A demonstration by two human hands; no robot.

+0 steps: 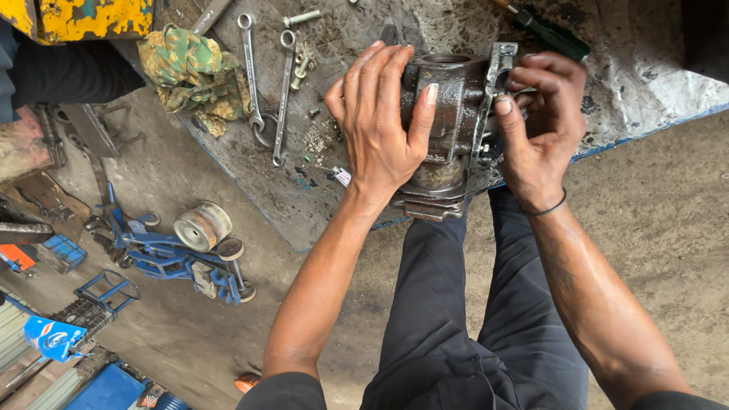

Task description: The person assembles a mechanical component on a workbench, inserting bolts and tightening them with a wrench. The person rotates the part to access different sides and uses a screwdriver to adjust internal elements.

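Note:
A heavy, greasy cast-metal housing (pixel 448 114) with a round bore on top stands at the near edge of a dirty metal workbench (pixel 357 30). My left hand (pixel 380 114) lies flat against its left side, fingers spread over it and thumb on its front face. My right hand (pixel 543 114) grips a metal bracket-like part (pixel 497 76) fixed to the housing's right side, fingers curled round it. My dark trouser legs show below the bench.
Two combination spanners (pixel 282 91), loose bolts (pixel 302 17) and a camouflage rag (pixel 194 68) lie on the bench's left part. A green-handled screwdriver (pixel 550 32) lies behind the housing. A blue floor jack (pixel 178 250) stands on the concrete floor at left.

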